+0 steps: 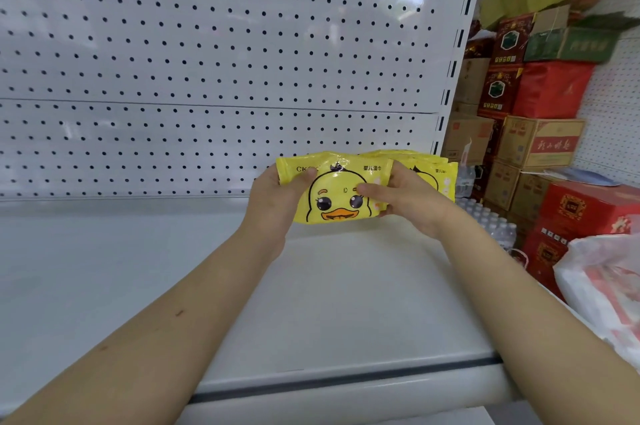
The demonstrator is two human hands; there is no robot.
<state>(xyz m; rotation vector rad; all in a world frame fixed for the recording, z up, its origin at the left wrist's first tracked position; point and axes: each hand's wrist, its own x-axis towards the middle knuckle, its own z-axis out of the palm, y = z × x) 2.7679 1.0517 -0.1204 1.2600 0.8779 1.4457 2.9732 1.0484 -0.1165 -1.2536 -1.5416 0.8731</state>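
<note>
A yellow wipes pack [337,194] printed with a cartoon duck face is held just above the white shelf [138,269], near the pegboard back. My left hand [275,201] grips its left end, thumb on the front. My right hand [407,198] grips its right end, thumb on the duck's face. Behind my right hand more yellow duck packs [438,175] stand at the shelf's right end, partly hidden.
A white pegboard panel [214,44] backs the shelf. To the right stand stacked red and brown cartons [540,140], bottled water [491,220] and a white plastic bag [602,286]. The shelf's front edge [346,379] runs across below my forearms.
</note>
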